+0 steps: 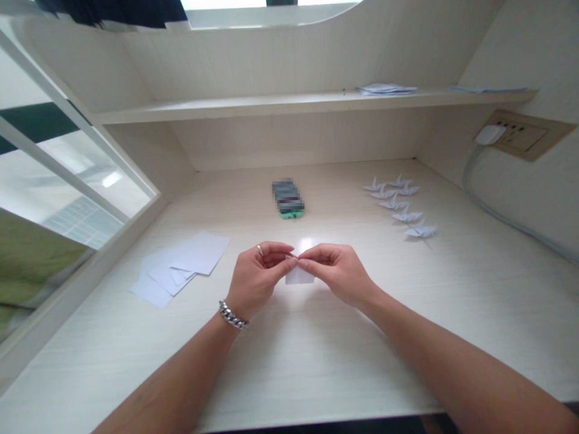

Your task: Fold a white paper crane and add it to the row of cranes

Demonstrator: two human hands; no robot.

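Observation:
A small white piece of paper is held just above the desk, in the middle of the view. My left hand, with a ring and a chain bracelet, pinches its upper edge between thumb and fingers. From the other side my right hand pinches the same edge, the two thumb tips almost meeting. The upper part of the paper is hidden behind the fingers, so its folds cannot be made out. Loose white paper sheets lie overlapping to the left. Several folded paper cranes stand in a group at the back right.
A phone-like object, blurred, with a green end, lies behind the hands. Paper stacks rest on the shelf. At the right wall a white plug sits in a socket, its cable running down. A partition frame borders the left.

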